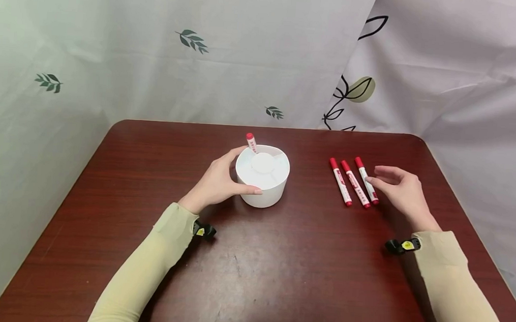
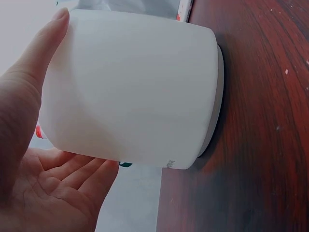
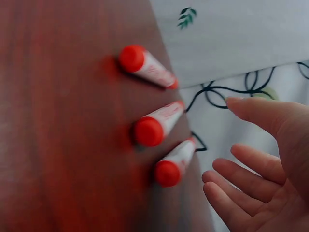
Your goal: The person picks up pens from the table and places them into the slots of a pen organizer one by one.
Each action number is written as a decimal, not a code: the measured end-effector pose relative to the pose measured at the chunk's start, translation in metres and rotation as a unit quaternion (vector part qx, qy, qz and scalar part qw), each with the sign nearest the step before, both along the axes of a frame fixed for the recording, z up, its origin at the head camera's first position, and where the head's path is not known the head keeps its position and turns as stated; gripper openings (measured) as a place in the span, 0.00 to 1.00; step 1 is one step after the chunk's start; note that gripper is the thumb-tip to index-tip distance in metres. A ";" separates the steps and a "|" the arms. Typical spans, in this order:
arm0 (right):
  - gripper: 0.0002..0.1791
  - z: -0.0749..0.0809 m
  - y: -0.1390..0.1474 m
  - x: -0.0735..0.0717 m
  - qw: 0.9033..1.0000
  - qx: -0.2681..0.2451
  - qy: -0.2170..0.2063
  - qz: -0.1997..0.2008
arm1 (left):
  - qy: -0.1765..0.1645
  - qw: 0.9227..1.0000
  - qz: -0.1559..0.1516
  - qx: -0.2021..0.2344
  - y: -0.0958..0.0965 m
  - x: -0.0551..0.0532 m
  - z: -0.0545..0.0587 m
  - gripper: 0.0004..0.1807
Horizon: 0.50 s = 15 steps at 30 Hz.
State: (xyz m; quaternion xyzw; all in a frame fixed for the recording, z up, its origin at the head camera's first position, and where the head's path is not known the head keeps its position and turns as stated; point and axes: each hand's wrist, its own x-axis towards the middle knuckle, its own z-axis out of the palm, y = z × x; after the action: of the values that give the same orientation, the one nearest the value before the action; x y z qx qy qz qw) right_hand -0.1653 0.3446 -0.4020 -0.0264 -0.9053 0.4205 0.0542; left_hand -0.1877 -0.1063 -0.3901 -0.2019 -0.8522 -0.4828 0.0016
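My left hand [image 1: 218, 182] grips a white round pen holder [image 1: 262, 198] from its left side, thumb on the near wall and fingers around the far side. The holder has inner dividers and a round middle section. One red-capped marker [image 1: 251, 143] leans in its back left compartment. My right hand [image 1: 400, 190] hovers beside three white markers with red ends, its thumb overlapping the rightmost marker [image 1: 370, 188] in the head view. The middle marker [image 1: 355, 184] and the left marker [image 1: 340, 182] lie roughly parallel to it. In the right wrist view, the fingers [image 3: 251, 186] are spread apart and hold nothing.
Everything stands on a dark red-brown wooden table [image 1: 278, 270] with rounded far corners. A pale curtain [image 1: 227, 80] with leaf prints hangs right behind the table's back edge and along both sides. Each wrist wears a black strap.
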 end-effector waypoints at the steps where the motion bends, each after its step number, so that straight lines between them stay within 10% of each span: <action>1: 0.33 -0.002 0.000 0.000 1.000 0.003 -0.004 0.002 | 0.000 1.000 -0.001 0.001 0.000 0.000 0.000 0.57; 15: 0.24 -0.014 0.002 0.005 0.998 0.058 0.005 0.012 | 0.001 1.000 -0.007 0.007 -0.001 -0.002 -0.001 0.57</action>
State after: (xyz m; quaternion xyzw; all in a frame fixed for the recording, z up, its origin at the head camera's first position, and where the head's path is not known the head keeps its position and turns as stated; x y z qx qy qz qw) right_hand -0.1601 0.3462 -0.4165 -0.0102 -0.9282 0.3679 0.0545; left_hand -0.1899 -0.1072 -0.3915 -0.2085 -0.8471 -0.4889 0.0002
